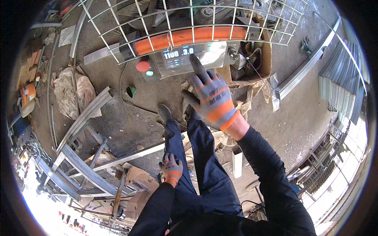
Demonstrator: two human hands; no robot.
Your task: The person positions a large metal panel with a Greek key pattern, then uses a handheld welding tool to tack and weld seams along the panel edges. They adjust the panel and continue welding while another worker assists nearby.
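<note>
My right hand [214, 94], in a grey glove with orange bands and dark fingertips, reaches forward over a control panel [173, 70]. Its index finger points out at the panel's lit screen [179, 55], by the large white digits; whether it touches the glass I cannot tell. The thumb stands apart and nothing is in this hand. Left of the screen sit a red mushroom button [143, 66] and a small lit button [149, 73]. My left hand [172, 170], gloved alike, lies by my left thigh with its fingers spread; a dark shape beside it is unclear.
Above the panel run an orange padded bar [189, 36] and a white wire grid [193, 19]. Metal profiles [84, 118] lie at left, with a crumpled sack [73, 92] beside them. An open cardboard box [267, 59] and corrugated sheets [342, 78] are at right.
</note>
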